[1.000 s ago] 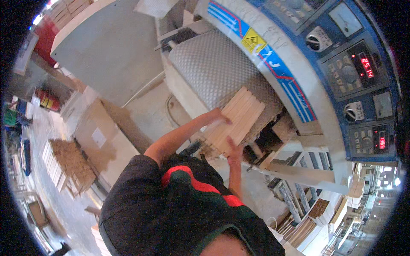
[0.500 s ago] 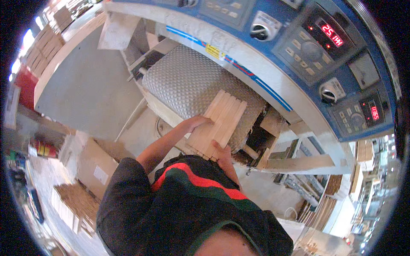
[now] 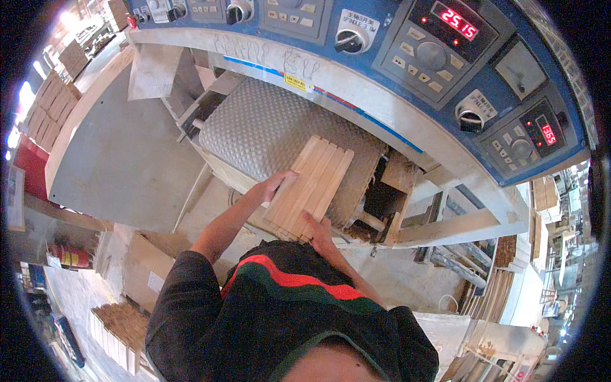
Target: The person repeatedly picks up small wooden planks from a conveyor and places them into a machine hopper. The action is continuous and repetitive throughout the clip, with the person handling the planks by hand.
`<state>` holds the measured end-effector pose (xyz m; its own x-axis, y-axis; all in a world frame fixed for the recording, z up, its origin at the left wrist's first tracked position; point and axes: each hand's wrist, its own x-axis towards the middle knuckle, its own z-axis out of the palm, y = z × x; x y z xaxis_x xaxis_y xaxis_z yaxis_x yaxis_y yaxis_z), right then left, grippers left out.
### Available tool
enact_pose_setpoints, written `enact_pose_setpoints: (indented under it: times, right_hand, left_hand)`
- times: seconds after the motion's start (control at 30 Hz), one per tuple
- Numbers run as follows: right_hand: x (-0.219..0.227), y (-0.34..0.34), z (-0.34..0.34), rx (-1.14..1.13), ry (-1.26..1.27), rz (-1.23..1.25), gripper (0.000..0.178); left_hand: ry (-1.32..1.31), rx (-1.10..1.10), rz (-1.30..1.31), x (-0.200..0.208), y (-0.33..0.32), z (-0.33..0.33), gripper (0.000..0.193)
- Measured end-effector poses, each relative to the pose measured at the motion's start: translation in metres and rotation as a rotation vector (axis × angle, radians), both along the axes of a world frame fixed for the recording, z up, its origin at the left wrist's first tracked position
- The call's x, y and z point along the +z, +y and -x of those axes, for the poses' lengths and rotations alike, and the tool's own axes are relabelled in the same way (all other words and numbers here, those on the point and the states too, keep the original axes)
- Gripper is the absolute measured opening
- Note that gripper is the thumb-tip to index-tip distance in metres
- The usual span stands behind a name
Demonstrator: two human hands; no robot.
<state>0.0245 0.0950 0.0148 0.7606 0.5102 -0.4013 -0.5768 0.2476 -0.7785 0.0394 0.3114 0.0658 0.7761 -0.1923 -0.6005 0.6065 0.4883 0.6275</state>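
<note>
Several pale wooden slats (image 3: 309, 184) lie side by side as one flat bundle, its far part over the textured grey conveyor belt (image 3: 254, 121) of a machine. At the bundle's left edge is my left hand (image 3: 278, 184), closed with the thumb on top and the fingers going under the wood. My right hand (image 3: 318, 230) grips the near right corner, its thumb lying on the top face. The fingers beneath the bundle are hidden. The slats' near ends come close to my shirt.
Above the belt runs a blue control panel (image 3: 356, 13) with knobs and red digital displays. A grey board (image 3: 114, 140) stands at left, near a cardboard box (image 3: 143, 270). Wood pieces (image 3: 118, 325) are stacked lower left. A dark gap (image 3: 377, 184) lies at the belt's right end.
In the picture, the machine, slats and both hands have shifted slightly left as the view moved. The slats now look more evenly lined up, and both hands keep their hold.
</note>
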Motion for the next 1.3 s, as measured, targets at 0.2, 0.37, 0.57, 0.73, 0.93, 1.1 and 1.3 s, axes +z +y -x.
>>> enact_pose_setpoints:
  times: [0.2, 0.37, 0.57, 0.73, 0.93, 1.1, 1.3]
  right_hand:
    - [-0.010, 0.005, 0.006, -0.003, 0.023, 0.028, 0.048]
    - [-0.001, 0.008, 0.002, 0.002, 0.087, -0.054, 0.049]
    - [-0.013, 0.000, -0.008, 0.038, -0.033, -0.014, 0.048]
    - [0.012, 0.005, -0.011, -0.014, 0.091, -0.097, 0.046]
    - [-0.052, -0.011, -0.003, 0.013, -0.289, 0.148, 0.041]
    - [0.000, -0.012, 0.014, 0.096, -0.127, 0.199, 0.038]
    - [0.022, -0.006, 0.020, -0.053, 0.074, 0.037, 0.040]
  left_hand:
    - [0.025, 0.024, -0.066, -0.014, 0.009, 0.002, 0.063]
    - [0.070, -0.018, -0.120, 0.013, 0.011, 0.002, 0.065]
    - [0.115, -0.008, -0.083, 0.001, 0.017, -0.001, 0.068]
    - [0.104, -0.060, -0.063, 0.004, 0.016, -0.003, 0.066]
    - [-0.284, -0.240, -0.208, -0.002, 0.003, 0.009, 0.062]
    - [-0.106, -0.042, -0.143, 0.001, -0.013, 0.035, 0.056]
    - [-0.064, 0.013, -0.030, -0.027, -0.004, 0.038, 0.054]
